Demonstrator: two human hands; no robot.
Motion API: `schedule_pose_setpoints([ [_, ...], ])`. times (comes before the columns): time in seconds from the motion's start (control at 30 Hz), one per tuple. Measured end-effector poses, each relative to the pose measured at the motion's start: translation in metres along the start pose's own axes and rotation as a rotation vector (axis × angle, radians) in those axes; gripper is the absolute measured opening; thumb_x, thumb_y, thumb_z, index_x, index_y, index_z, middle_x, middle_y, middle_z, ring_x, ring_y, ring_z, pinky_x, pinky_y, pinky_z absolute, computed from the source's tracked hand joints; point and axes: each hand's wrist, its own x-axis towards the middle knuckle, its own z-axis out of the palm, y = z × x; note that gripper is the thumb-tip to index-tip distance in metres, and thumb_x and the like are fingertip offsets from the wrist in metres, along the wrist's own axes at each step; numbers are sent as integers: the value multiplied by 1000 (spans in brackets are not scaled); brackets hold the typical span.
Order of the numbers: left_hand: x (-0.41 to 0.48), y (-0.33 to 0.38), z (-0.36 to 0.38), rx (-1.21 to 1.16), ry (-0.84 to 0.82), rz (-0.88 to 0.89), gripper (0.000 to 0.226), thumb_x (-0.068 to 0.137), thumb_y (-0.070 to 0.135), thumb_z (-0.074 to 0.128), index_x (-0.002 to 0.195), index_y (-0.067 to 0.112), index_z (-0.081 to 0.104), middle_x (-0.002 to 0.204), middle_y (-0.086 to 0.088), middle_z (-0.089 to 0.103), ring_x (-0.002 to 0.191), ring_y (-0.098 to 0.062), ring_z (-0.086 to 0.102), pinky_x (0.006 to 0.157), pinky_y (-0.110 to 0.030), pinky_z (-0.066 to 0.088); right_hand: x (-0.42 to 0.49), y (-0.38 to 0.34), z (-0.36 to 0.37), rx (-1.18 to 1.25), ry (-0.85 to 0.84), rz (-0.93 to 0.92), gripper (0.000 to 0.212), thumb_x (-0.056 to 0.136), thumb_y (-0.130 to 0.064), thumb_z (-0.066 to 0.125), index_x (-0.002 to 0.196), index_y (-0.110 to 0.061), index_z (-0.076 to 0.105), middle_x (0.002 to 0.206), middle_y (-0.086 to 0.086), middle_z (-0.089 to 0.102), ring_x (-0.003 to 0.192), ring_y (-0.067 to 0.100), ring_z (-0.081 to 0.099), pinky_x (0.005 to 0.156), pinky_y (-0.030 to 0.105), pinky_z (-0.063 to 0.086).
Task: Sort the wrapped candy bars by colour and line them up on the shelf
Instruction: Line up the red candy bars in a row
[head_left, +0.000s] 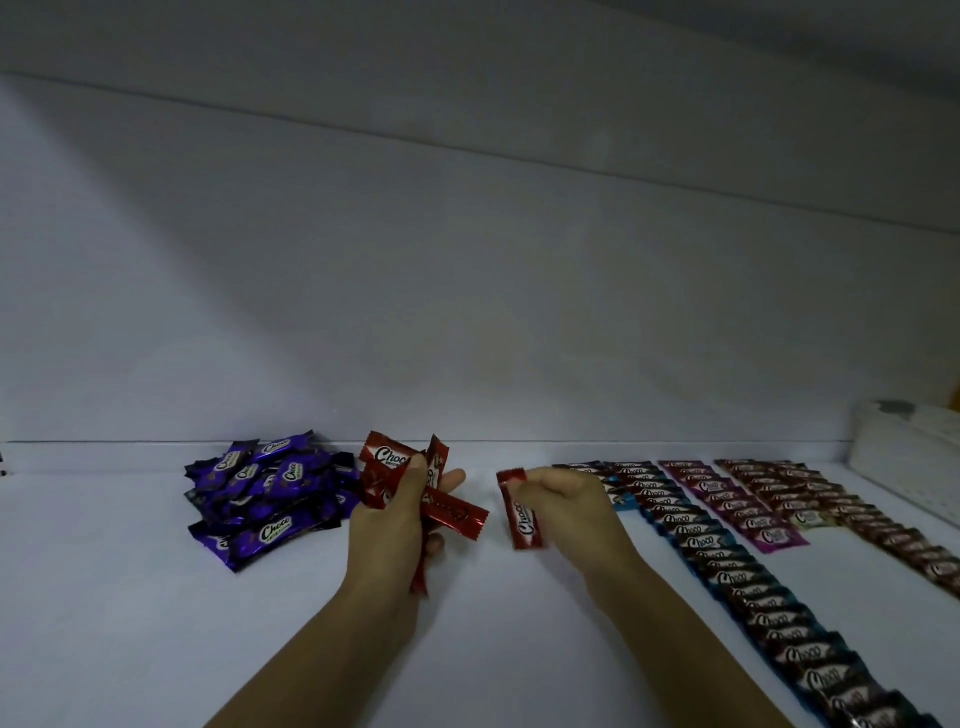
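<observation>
My left hand (400, 519) grips a bunch of several red candy bars (387, 460) just above the white shelf (156, 623). My right hand (566, 506) pinches a single red bar (524, 519) by its upper end, so the bar hangs with its lower end near the shelf. A loose heap of purple bars (265, 493) lies left of my left hand. To the right run sorted rows: a long blue row (748, 587), a shorter pink row (737, 504) and a dark red-brown row (852, 512).
One pale beige bar (810, 517) lies between the pink and brown rows. A white box-like object (909, 441) stands at the far right against the back wall (467, 286). Bare shelf surface stretches in front of the heap.
</observation>
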Motion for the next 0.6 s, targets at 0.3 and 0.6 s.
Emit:
schedule_pose_setpoints([
  [0.3,0,0,-1,25,-6,18,23,93,34,56,100,13,64,86,1,76,37,-6,43,39,-18,38,3,16,-6,-967,260,-218,23,95,-37,50,112,-24,52,97,-4,62,88,12,60,71,25,44],
  [0.6,0,-1,1,33,-19,69,18,92,30,57,103,16,60,85,-1,76,47,-8,52,38,-17,38,21,20,11,-1231,-230,-313,60,94,-60,32,134,-17,44,129,5,53,115,24,51,90,34,39],
])
